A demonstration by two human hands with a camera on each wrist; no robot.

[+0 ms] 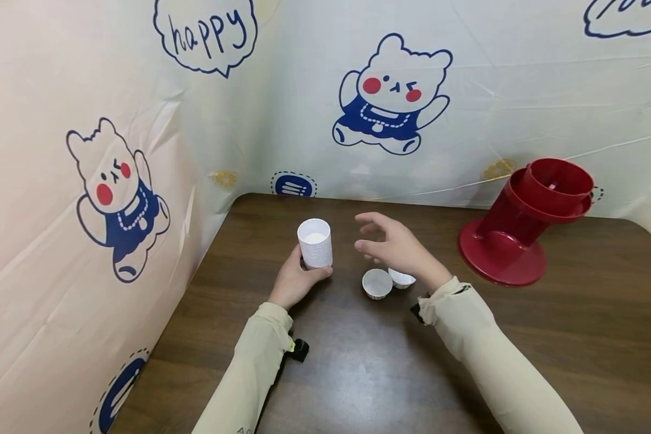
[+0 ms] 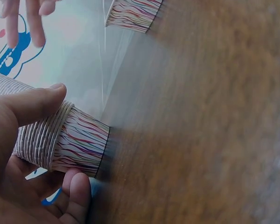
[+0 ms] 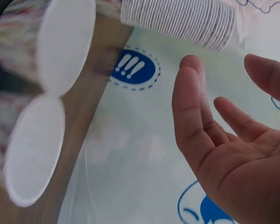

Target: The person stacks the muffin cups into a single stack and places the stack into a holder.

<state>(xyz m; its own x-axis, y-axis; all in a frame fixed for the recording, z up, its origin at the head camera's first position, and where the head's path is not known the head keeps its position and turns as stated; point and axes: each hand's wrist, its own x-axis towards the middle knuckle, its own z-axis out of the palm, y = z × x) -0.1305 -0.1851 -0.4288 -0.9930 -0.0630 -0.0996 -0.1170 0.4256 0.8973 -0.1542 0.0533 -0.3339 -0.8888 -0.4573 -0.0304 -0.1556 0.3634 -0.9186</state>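
Note:
A tall nested stack of white paper cups [image 1: 317,248] stands upright on the table. My left hand [image 1: 298,280] grips its lower part, thumb on one side and fingers around the other. In the left wrist view the bottom cup of the stack [image 2: 81,142] shows wavy coloured lines. My right hand [image 1: 393,244] hovers to the right of the stack, fingers apart and nothing in them. Below it two single paper cups stand side by side, a nearer cup [image 1: 377,284] and a farther cup [image 1: 401,278] partly hidden by the right hand.
A dark red plastic stand with a round base [image 1: 501,256] and a cup-like top is at the back right. The brown wooden table [image 1: 352,374] meets a printed curtain [image 1: 304,120] at its back and left edges.

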